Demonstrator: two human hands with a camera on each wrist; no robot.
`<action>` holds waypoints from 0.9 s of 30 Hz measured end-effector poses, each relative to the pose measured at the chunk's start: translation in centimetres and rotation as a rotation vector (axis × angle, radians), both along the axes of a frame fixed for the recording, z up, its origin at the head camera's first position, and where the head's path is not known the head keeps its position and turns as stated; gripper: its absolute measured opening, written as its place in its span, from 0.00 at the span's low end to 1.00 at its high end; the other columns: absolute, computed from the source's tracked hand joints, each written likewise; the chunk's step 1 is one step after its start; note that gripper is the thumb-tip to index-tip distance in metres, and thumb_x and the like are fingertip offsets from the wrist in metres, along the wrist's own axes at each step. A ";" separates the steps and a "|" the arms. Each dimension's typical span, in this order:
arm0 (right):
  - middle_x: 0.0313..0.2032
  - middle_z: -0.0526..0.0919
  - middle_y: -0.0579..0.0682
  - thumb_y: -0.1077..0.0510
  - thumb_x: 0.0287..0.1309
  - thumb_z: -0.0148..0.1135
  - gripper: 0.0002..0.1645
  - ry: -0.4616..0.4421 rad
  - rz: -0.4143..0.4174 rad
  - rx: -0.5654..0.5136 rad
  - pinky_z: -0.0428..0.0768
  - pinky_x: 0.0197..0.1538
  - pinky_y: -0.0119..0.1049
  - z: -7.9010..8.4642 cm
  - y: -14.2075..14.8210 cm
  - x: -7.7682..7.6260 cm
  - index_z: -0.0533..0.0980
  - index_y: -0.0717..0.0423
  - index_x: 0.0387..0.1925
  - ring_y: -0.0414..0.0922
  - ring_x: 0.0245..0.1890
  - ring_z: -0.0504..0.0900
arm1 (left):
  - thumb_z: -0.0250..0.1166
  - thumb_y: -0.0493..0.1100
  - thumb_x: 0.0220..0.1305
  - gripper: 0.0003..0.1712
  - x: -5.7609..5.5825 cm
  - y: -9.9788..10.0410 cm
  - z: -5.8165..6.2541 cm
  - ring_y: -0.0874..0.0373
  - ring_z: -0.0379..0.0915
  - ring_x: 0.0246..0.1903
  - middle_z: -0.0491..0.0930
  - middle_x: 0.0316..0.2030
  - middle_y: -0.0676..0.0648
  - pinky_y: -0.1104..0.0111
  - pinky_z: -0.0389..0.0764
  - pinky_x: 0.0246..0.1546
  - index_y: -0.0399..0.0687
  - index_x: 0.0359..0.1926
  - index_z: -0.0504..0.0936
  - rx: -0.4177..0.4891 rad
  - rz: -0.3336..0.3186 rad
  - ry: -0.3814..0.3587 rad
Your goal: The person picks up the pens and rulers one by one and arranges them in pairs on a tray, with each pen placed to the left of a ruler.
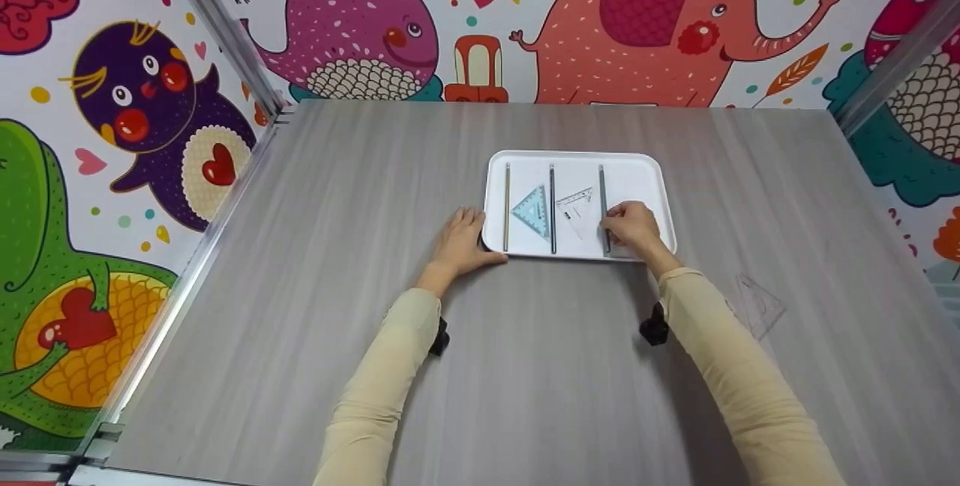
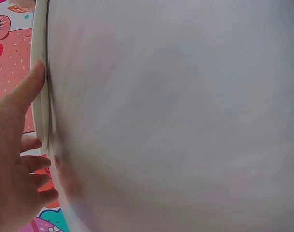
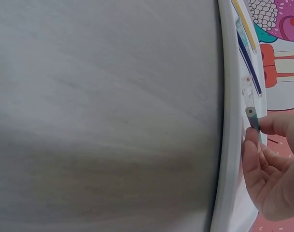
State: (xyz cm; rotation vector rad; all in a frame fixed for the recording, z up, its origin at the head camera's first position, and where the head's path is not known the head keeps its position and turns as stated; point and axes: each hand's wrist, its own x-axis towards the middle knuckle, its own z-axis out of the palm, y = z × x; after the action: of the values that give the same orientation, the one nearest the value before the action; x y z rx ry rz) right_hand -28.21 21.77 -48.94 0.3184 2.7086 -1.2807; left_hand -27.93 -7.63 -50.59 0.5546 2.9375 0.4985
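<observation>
A white tray [image 1: 574, 247] lies on the table. My left hand [image 1: 459, 242] rests at its near left corner, thumb [image 2: 31, 87] along the near rim and fingers spread on the left side. With thumb and fingertips, my right hand [image 1: 634, 227] pinches a green pencil [image 1: 602, 190] near its lower part, over the right part of the tray. Left of it on the tray lie a clear set square [image 1: 576, 201], a dark blue pencil [image 1: 553, 208], a light blue set square [image 1: 534, 210] and a yellow pencil [image 1: 507, 208].
Another clear set square [image 1: 760, 306] lies on the grey table [image 1: 555, 366], beside the right forearm. Metal frame posts and walls printed with cartoon animals [image 1: 352, 28] border the table at the back and sides.
</observation>
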 end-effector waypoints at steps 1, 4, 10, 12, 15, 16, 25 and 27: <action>0.17 0.72 0.45 0.60 0.48 0.57 0.15 0.004 -0.002 0.017 0.71 0.18 0.25 0.0 0.0 0.0 0.74 0.68 0.36 0.36 0.15 0.71 | 0.66 0.66 0.45 0.55 0.0 0.0 0.0 0.43 0.46 0.66 0.57 0.64 0.35 0.58 0.48 0.66 0.36 0.65 0.59 -0.001 0.000 0.000; 0.17 0.73 0.45 0.60 0.48 0.57 0.15 0.014 -0.005 0.070 0.70 0.19 0.26 0.1 -0.1 0.0 0.75 0.67 0.36 0.35 0.15 0.71 | 0.66 0.66 0.44 0.55 0.0 0.0 0.0 0.43 0.47 0.66 0.58 0.64 0.35 0.58 0.48 0.66 0.36 0.65 0.59 0.001 -0.004 0.007; 0.20 0.77 0.47 0.57 0.47 0.58 0.14 0.028 -0.016 0.163 0.67 0.22 0.29 0.1 -0.3 0.1 0.77 0.64 0.34 0.34 0.15 0.71 | 0.67 0.65 0.44 0.54 0.0 0.0 0.0 0.43 0.48 0.65 0.59 0.63 0.35 0.58 0.49 0.65 0.35 0.64 0.60 0.014 -0.005 0.018; 0.22 0.80 0.49 0.57 0.47 0.58 0.14 0.035 -0.019 0.185 0.67 0.23 0.30 0.1 -0.4 0.2 0.77 0.64 0.34 0.34 0.15 0.71 | 0.67 0.65 0.44 0.54 0.0 0.0 -0.1 0.43 0.48 0.65 0.59 0.63 0.35 0.58 0.49 0.66 0.36 0.64 0.60 0.019 -0.005 0.016; 0.27 0.82 0.53 0.57 0.46 0.58 0.14 0.039 -0.019 0.210 0.68 0.25 0.31 0.1 -0.6 0.2 0.77 0.63 0.33 0.35 0.15 0.72 | 0.67 0.65 0.44 0.54 0.1 -0.1 -0.1 0.42 0.48 0.65 0.59 0.63 0.35 0.58 0.49 0.66 0.36 0.65 0.60 0.021 -0.005 0.017; 0.28 0.82 0.53 0.57 0.46 0.58 0.14 0.041 -0.019 0.217 0.68 0.25 0.31 0.1 -0.6 0.2 0.78 0.63 0.33 0.36 0.16 0.73 | 0.67 0.65 0.44 0.54 0.1 -0.1 -0.1 0.42 0.48 0.65 0.59 0.63 0.35 0.58 0.49 0.66 0.36 0.65 0.60 0.021 -0.006 0.017; 0.33 0.82 0.58 0.58 0.45 0.57 0.15 0.090 0.005 0.294 0.75 0.35 0.44 0.1 -0.7 0.3 0.78 0.64 0.34 0.52 0.33 0.79 | 0.68 0.65 0.42 0.52 -0.1 0.0 -0.2 0.44 0.53 0.63 0.64 0.60 0.35 0.57 0.56 0.63 0.38 0.62 0.65 0.021 -0.012 0.053; 0.32 0.82 0.58 0.58 0.44 0.56 0.15 0.099 0.001 0.302 0.74 0.36 0.46 0.1 -0.8 0.3 0.78 0.64 0.34 0.53 0.33 0.79 | 0.68 0.65 0.42 0.52 -0.1 0.0 -0.2 0.43 0.53 0.63 0.64 0.59 0.35 0.57 0.56 0.63 0.37 0.62 0.65 0.020 -0.013 0.055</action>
State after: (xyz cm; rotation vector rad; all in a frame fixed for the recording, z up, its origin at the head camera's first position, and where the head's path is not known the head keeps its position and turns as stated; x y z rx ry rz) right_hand -27.92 20.97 -48.88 0.2899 2.9868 -0.9057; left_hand -28.07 -7.65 -50.79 0.5992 2.9813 0.5204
